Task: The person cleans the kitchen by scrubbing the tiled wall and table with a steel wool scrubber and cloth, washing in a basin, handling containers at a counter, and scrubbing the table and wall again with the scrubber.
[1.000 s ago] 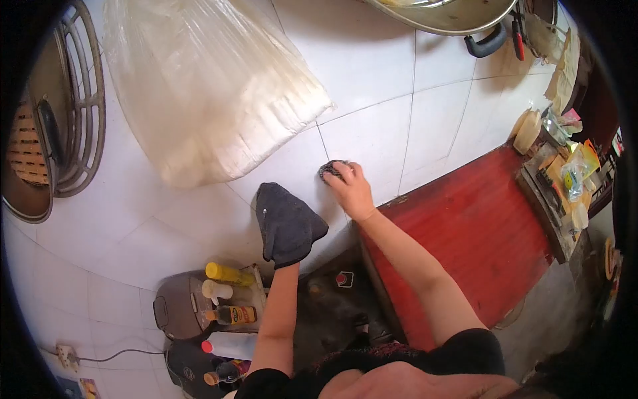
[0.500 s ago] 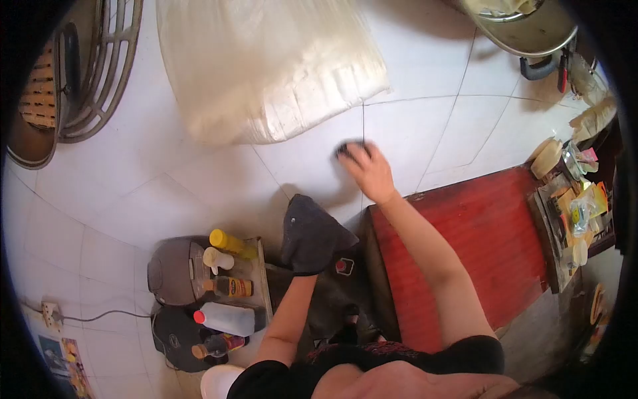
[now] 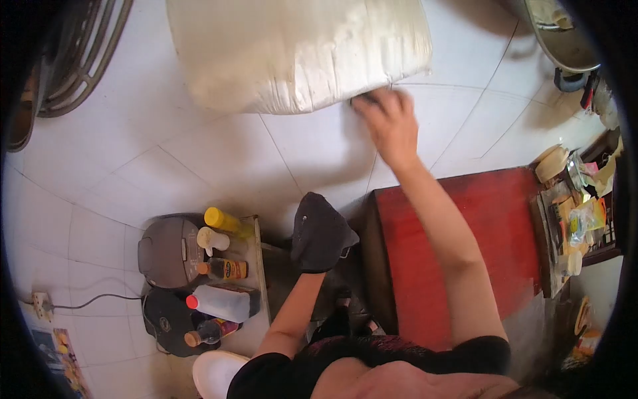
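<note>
My right hand (image 3: 395, 130) reaches up to the white tiled wall (image 3: 325, 146), fingers bent around a small dark thing (image 3: 362, 100) whose kind I cannot make out. Just above those fingers is the lower edge of a large pale covered bundle (image 3: 306, 53), creased along its bottom; whether the hand touches it I cannot tell. A dark grey cloth cover (image 3: 320, 233), shaped like a mitt, goes over my left hand (image 3: 311, 275) down to the wrist. It hides the fingers entirely. That hand is held up lower down, between the side shelf and the red surface.
A red tabletop (image 3: 458, 239) lies under my right forearm. At left, a rice cooker (image 3: 166, 253), a yellow-capped bottle (image 3: 219, 218) and several other bottles crowd a shelf. A metal pot (image 3: 565, 50) hangs upper right. Cluttered packets (image 3: 585, 219) sit at the far right.
My right hand has moved upward with the dark thing, closer to the pale bundle's lower edge. The view has shifted slightly, and the left hand stays covered.
</note>
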Tool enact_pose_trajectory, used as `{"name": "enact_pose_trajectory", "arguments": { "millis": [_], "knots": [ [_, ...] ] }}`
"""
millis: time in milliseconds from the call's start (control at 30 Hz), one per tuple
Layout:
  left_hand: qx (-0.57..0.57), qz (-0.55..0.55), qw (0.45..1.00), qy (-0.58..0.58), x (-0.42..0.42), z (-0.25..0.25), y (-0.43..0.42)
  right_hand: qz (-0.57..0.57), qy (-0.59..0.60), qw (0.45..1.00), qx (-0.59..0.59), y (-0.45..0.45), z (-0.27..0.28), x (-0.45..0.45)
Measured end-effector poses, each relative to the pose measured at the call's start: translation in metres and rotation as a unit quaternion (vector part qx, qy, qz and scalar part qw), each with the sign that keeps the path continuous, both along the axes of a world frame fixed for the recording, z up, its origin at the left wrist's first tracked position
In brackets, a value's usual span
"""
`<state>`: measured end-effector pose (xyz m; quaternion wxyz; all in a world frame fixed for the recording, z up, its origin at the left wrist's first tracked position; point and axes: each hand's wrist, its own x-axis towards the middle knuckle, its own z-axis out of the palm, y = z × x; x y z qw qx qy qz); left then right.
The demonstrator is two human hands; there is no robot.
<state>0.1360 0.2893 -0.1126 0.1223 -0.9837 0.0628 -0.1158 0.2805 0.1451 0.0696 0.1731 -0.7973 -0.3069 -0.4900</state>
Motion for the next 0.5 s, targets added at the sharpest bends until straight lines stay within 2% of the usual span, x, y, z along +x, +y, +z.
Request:
{"name": "enact_pose_trajectory", "arguments": {
  "millis": [67,167,200,233,300,367,433,467,500],
  "knots": [
    [-0.031,-0.012,0.998,-0.048,-0.002,-0.026,0.004,0.005,-0.052,0.998,0.031,0.004,0.000,0.004],
    [0.019,-0.021,0.999,-0.032,0.001,-0.015,0.001,0.032,0.051,0.990,-0.128,-0.013,-0.117,-0.001],
    [-0.050,-0.032,0.996,-0.069,0.003,-0.020,0.003,0.042,0.100,0.977,-0.186,-0.020,-0.150,-0.003],
    [-0.116,-0.044,0.987,-0.106,0.004,-0.029,0.011,0.045,0.096,0.972,-0.209,-0.028,-0.161,0.000],
    [-0.178,-0.045,0.977,-0.109,0.000,-0.031,0.023,0.051,0.096,0.962,-0.251,-0.037,-0.177,-0.001],
    [-0.175,-0.019,0.983,-0.056,0.003,-0.015,0.025,0.037,0.043,0.985,-0.164,-0.025,-0.133,0.000],
    [-0.021,0.026,0.996,0.081,0.004,0.030,0.010,0.012,-0.001,0.998,-0.060,-0.008,-0.070,0.000],
    [0.026,0.031,0.994,0.097,0.003,0.031,0.009,-0.011,-0.019,1.000,0.005,-0.002,-0.051,0.002],
    [0.074,0.033,0.990,0.113,0.001,0.032,0.009,-0.004,-0.040,0.999,0.010,-0.002,-0.058,0.008]
  ]
}}
